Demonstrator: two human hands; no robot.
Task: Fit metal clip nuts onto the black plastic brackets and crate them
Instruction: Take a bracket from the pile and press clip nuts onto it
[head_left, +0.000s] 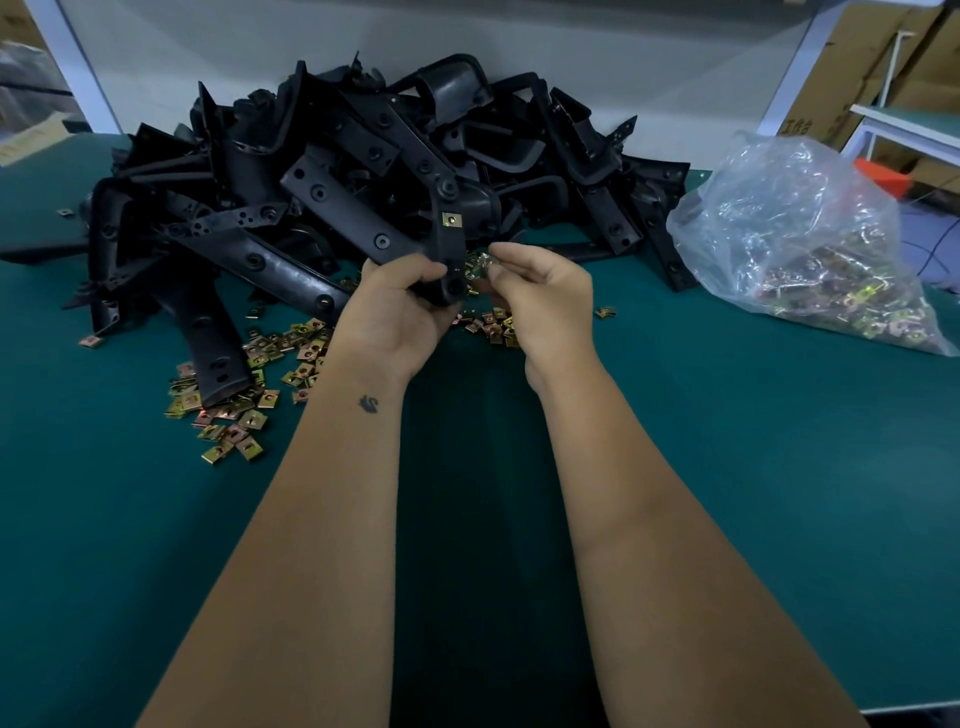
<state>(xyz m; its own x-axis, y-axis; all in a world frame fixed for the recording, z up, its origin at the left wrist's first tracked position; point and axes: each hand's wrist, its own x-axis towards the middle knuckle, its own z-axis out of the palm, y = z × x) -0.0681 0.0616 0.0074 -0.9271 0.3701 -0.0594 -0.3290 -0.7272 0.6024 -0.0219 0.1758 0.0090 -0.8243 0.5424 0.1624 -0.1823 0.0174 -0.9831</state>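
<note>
My left hand (397, 312) grips the lower end of a black plastic bracket (451, 244), held upright above the table. One brass clip nut (452, 220) sits fitted on the bracket's upper part. My right hand (540, 301) pinches another clip nut (485, 261) right beside the bracket's lower edge. A big heap of black brackets (363, 171) fills the back of the green table (727, 467). Loose clip nuts (249, 395) lie scattered in front of the heap and under my hands.
A clear plastic bag of clip nuts (815, 249) lies at the right. Behind the heap stands a white wall panel (623, 62). Cardboard boxes (883, 67) and a white bench (914, 124) are at the far right. No crate is in view.
</note>
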